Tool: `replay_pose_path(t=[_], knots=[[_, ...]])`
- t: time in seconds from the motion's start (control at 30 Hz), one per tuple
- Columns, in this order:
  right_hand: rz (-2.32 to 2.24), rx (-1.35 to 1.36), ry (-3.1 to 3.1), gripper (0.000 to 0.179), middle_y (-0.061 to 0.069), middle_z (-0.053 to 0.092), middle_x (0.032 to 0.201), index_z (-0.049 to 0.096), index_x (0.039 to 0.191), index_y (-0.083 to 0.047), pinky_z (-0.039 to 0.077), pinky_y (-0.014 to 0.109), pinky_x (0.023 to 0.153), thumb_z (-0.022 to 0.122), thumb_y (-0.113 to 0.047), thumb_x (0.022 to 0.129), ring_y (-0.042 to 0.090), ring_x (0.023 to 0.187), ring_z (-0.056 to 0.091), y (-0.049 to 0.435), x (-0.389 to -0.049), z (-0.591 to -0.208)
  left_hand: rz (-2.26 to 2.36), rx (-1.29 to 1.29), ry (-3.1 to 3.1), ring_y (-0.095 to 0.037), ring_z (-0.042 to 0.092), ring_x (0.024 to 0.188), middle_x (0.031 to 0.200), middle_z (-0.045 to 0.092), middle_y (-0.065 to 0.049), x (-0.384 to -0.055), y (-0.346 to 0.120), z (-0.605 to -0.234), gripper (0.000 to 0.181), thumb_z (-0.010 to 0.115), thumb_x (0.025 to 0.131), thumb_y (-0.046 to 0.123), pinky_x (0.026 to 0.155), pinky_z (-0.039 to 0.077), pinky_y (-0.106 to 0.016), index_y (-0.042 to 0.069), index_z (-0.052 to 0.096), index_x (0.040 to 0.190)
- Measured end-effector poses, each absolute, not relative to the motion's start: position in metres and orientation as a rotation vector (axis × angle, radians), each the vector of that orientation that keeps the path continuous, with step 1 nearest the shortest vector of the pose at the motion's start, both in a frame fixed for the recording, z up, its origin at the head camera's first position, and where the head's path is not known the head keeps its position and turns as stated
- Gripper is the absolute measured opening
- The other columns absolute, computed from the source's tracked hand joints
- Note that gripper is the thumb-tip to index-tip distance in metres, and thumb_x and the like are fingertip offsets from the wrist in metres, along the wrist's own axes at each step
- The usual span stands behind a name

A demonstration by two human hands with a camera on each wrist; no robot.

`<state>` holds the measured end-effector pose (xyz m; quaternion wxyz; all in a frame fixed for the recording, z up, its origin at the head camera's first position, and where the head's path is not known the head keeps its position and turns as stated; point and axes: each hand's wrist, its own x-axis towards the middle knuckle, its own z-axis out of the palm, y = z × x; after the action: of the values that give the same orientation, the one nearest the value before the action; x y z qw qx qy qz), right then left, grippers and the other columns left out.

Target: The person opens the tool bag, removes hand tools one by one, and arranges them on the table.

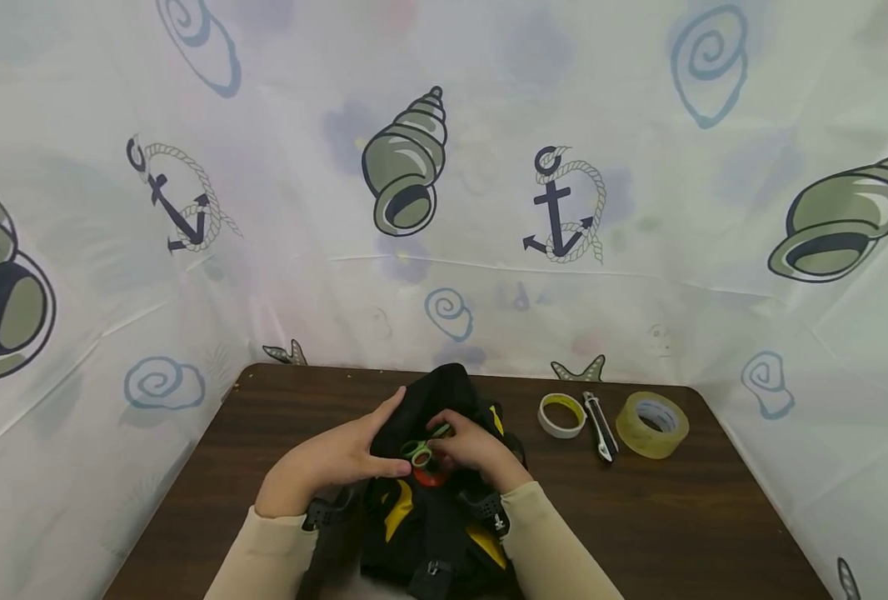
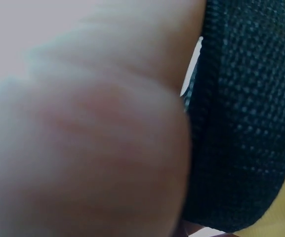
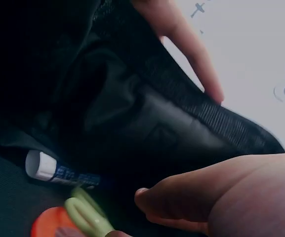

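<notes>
A black bag with yellow patches (image 1: 395,508) lies on the table with its top pulled open. My left hand (image 1: 339,454) holds the left edge of the opening, thumb in front and fingers along the outside. Over the opening, my right hand (image 1: 481,454) pinches green-handled scissors (image 1: 416,454); their blades are hidden. Beside the scissors is an orange round thing (image 1: 431,477), partly covered. Inside the bag, the right wrist view shows a glue stick (image 3: 46,166) with a white end and blue label. My left hand (image 2: 93,143) appears blurred in the left wrist view, beside a black strap.
To the right of the bag, a narrow roll of tape (image 1: 561,429), a utility knife (image 1: 601,429) and a wide roll of yellowish clear tape (image 1: 667,446) stand along the back of the dark brown table (image 1: 684,533). A patterned sheet (image 1: 489,317) hangs around it.
</notes>
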<state>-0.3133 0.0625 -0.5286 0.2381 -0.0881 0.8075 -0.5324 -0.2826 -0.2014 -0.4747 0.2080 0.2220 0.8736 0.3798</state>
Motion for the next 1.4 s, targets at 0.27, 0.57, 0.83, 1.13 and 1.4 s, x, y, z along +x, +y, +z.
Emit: replay_pose_path(t=[0.27,0.57,0.83,1.13,1.4], knots=[[-1.515,-0.207,2.102,0.045,0.017,0.071,0.112,0.056,0.151,-0.005,0.064,0.040,0.079,0.064,-0.014,0.108,0.029,0.089,0.076,0.063,-0.314,-0.546,1.061,0.620,2.418,-0.041,0.033,0.165,0.184,0.013,-0.010,-0.283,-0.203,-0.477,0.115,0.075,0.097,0.064,0.127,0.036,-0.068,0.038,-0.004,0.176],[-1.547,-0.252,2.106,0.041,0.014,0.070,0.104,0.061,0.148,0.000,0.056,0.030,0.067,0.061,-0.016,0.109,0.019,0.078,0.066,0.064,-0.318,-0.563,1.042,0.638,2.446,-0.039,0.033,0.165,0.184,0.015,-0.009,-0.284,-0.201,-0.476,0.112,0.075,0.099,0.061,0.128,0.035,-0.066,0.040,-0.002,0.176],[-1.537,-0.293,2.133,0.022,0.012,0.072,0.100,0.074,0.120,0.002,0.057,0.030,0.067,0.063,-0.015,0.110,0.018,0.072,0.066,0.062,-0.315,-0.565,1.050,0.630,2.442,-0.039,0.033,0.165,0.184,0.013,-0.008,-0.284,-0.201,-0.477,0.113,0.075,0.097,0.064,0.128,0.036,-0.066,0.041,-0.003,0.176],[-1.372,-0.382,2.251,0.026,0.012,0.073,0.097,0.070,0.117,-0.002,0.062,0.036,0.073,0.084,-0.010,0.096,0.023,0.078,0.072,0.057,-0.313,-0.562,1.049,0.623,2.451,-0.039,0.033,0.165,0.184,0.013,-0.008,-0.282,-0.202,-0.479,0.113,0.074,0.097,0.065,0.127,0.036,-0.066,0.041,-0.004,0.175],[-1.134,-0.427,2.355,0.038,0.010,0.068,0.103,0.069,0.119,-0.013,0.054,0.038,0.069,0.092,-0.016,0.088,0.027,0.081,0.063,0.062,-0.310,-0.548,1.054,0.615,2.448,-0.038,0.034,0.165,0.184,0.015,-0.007,-0.282,-0.202,-0.477,0.113,0.075,0.097,0.065,0.128,0.036,-0.066,0.042,-0.003,0.175]])
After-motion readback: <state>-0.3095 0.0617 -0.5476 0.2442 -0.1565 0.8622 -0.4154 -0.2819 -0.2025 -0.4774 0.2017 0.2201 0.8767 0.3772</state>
